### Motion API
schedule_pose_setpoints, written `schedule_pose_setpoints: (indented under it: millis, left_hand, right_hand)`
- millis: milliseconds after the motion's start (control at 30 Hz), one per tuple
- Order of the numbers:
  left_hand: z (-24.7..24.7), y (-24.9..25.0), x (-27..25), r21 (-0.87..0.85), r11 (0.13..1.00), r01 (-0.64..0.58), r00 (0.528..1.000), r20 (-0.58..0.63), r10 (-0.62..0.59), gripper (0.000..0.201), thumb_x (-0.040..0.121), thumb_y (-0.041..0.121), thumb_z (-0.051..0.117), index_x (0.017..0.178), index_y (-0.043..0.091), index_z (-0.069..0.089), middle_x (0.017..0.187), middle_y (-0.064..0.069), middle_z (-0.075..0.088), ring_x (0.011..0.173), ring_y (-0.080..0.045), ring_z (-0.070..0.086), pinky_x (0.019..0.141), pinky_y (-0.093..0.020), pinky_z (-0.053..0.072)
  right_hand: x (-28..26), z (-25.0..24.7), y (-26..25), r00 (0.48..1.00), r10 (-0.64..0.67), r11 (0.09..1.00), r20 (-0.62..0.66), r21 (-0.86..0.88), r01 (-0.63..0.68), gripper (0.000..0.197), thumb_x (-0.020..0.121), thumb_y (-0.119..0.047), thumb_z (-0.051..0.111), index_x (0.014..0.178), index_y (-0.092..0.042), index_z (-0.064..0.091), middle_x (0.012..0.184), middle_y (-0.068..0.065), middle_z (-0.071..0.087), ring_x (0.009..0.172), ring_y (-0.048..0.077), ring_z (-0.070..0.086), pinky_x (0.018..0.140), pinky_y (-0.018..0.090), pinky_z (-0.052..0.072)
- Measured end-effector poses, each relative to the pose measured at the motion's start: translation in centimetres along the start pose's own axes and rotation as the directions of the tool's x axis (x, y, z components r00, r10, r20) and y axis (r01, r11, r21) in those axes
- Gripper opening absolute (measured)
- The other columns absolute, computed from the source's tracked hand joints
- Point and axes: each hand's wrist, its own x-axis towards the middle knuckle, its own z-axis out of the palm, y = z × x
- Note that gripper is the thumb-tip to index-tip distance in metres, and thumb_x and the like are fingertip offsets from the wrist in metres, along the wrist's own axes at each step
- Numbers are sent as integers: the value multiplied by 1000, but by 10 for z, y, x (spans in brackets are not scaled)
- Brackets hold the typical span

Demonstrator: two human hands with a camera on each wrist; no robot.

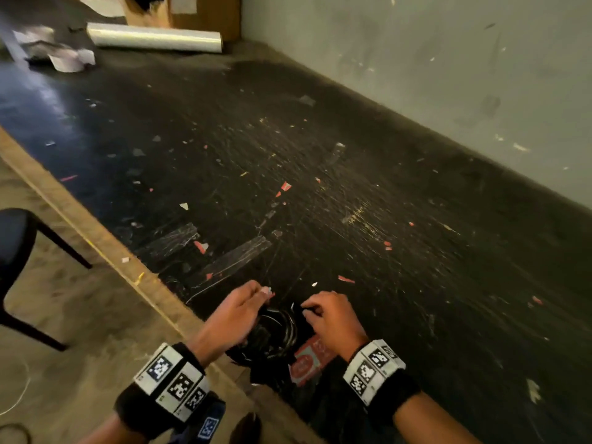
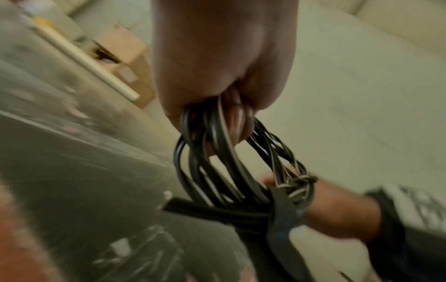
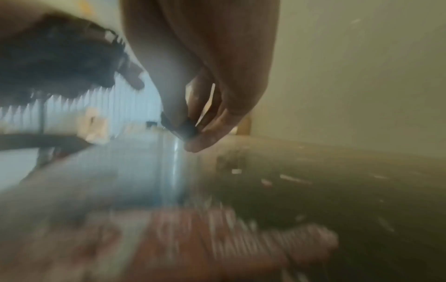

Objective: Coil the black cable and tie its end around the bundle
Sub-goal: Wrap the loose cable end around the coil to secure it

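The black cable is wound into a bundle of several loops just above the dark table's near edge. My left hand grips the top of the loops; in the left wrist view the coil hangs from its curled fingers, with a flat black strap or plug end sticking out below. My right hand sits to the right of the bundle and pinches a small black piece, apparently the cable's end, between thumb and fingertips. Both wrist views are blurred.
The dark scratched table is littered with tape scraps. A red-and-white packet lies under the hands. A roll of clear film and a cardboard box stand far back left. A wall runs on the right, a chair at left.
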Motion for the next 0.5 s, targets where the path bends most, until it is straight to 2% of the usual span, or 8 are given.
schedule_pose_setpoints:
  millis: [100, 200, 267, 333, 400, 466, 500]
  left_hand:
    - [23, 13, 6, 125, 988, -90, 985, 155, 70, 31, 93, 41, 51, 87, 12, 60, 69, -2, 60, 62, -15, 61, 59, -33, 49]
    - [46, 30, 9, 175, 956, -237, 947, 259, 188, 28, 97, 31, 47, 91, 6, 59, 74, -6, 60, 65, -13, 58, 60, -34, 47]
    - [61, 42, 7, 188, 908, -375, 900, 311, 307, 26, 99, 23, 43, 90, 3, 58, 74, -12, 60, 65, -14, 55, 60, -39, 46]
    - [78, 51, 4, 202, 858, -472, 855, 342, 390, 26, 99, 20, 42, 85, 4, 57, 68, -9, 56, 60, -12, 50, 56, -38, 42]
    - [96, 59, 0, 199, 832, -517, 826, 371, 425, 26, 99, 18, 42, 83, 3, 57, 67, -6, 55, 58, -11, 48, 55, -34, 41]
    - [112, 68, -3, 177, 835, -521, 820, 376, 432, 28, 99, 17, 42, 83, -1, 57, 70, -13, 57, 61, -13, 50, 59, -36, 43]
    - [119, 71, -1, 152, 853, -500, 833, 355, 425, 29, 99, 16, 43, 82, -3, 56, 68, -13, 56, 60, -12, 50, 60, -37, 43]
  right_hand:
    - [-13, -29, -11, 984, -85, 991, -157, 88, 100, 13, 81, -18, 68, 91, -19, 75, 90, -1, 75, 85, 8, 67, 87, 30, 51]
    - [-34, -55, -17, 964, -166, 983, -207, 41, 178, 12, 84, -22, 65, 88, -18, 75, 86, 0, 74, 84, 10, 65, 92, 24, 43]
    - [-47, -67, -10, 950, -133, 988, -282, 44, 151, 11, 85, -21, 64, 85, -17, 74, 84, -2, 74, 83, 4, 64, 87, 22, 45]
    - [-57, -76, -1, 915, -29, 989, -403, 123, 86, 10, 86, -18, 64, 81, -16, 72, 80, -4, 72, 75, 0, 62, 75, 20, 49]
    - [-64, -83, 9, 857, 179, 944, -483, 331, -11, 11, 86, -14, 64, 77, -14, 70, 75, -2, 71, 62, 4, 65, 63, 23, 52]
    - [-71, -92, 15, 812, 375, 804, -447, 593, -45, 12, 86, -8, 64, 77, -16, 68, 73, 3, 70, 53, 7, 65, 54, 24, 52]
    - [-76, -99, 16, 816, 409, 726, -407, 687, -21, 12, 86, -6, 65, 83, -17, 68, 74, 4, 69, 53, 8, 66, 54, 23, 53]
